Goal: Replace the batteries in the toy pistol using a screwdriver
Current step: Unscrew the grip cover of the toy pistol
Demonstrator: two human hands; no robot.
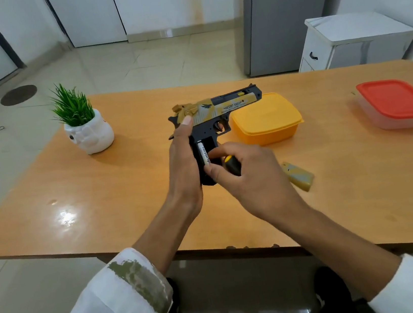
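Over the middle of the table (99,198), the pistol (222,107) is held clear of the top, with its muzzle toward 2 o'clock and its grip hanging toward the person. The left hand (182,165) is wrapped round the back of the grip from 9 o'clock, thumb up on the rear of the slide. This steadies the toy and turns the open side of the grip to the camera. A battery (204,154) sits lengthwise in the open bay. The right hand (253,176) comes in from 4 o'clock with thumb and forefinger tips on the battery. Its other fingers are curled round the screwdriver (232,166), tucked in the palm, probably so the tool is at hand for the screw. I cannot tell whether the battery is going in or coming out. The cover (298,175) lies on the table at 4 o'clock of the pistol, near enough for refitting. A yellow box (266,118) sits at 3 o'clock, a red-lidded box (396,100) farther that way, and a plant (84,125) at 9 o'clock.
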